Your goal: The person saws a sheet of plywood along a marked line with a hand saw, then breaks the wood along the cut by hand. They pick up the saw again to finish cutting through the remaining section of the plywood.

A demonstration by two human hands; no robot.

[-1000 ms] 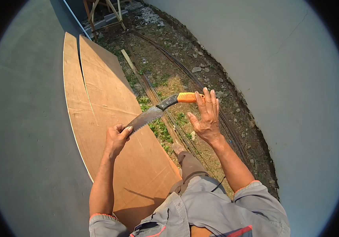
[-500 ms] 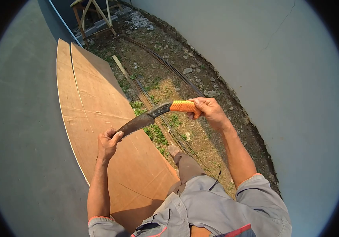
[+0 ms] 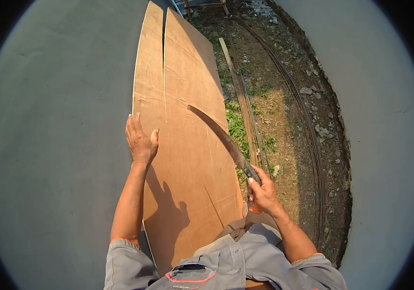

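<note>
The right hand [image 3: 264,194] is gripping the curved saw [image 3: 224,139], fingers wrapping round its handle [image 3: 254,210] — and it's slanting over the plywood [image 3: 187,169], tip showing right of the slit's [image 3: 164,67] lower end! The left hand [image 3: 140,142] is stretching its fingers straight, thumb wide, at the plywood's left edge — any contact there is escaping my eye
</note>
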